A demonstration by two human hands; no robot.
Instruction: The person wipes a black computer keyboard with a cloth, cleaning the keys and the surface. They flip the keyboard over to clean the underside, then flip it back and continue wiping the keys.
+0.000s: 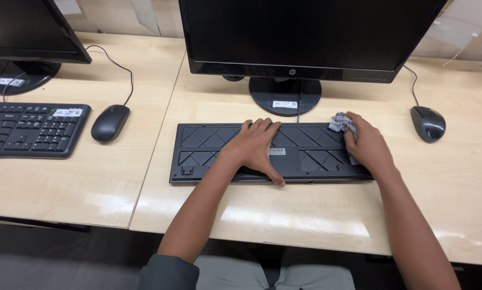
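Observation:
A black keyboard (208,150) lies upside down on the light wooden desk (305,215), its ribbed underside facing up. My left hand (257,147) rests flat on the middle of it, fingers spread and thumb at the near edge. At the keyboard's far right corner, my right hand (367,145) grips a small checked grey cloth (341,123) and presses it against the underside.
A black monitor (305,37) on a round stand (285,95) stands just behind the keyboard. A black mouse (428,123) lies to the right. On the left desk are a second keyboard (29,129), mouse (110,122) and monitor (26,32).

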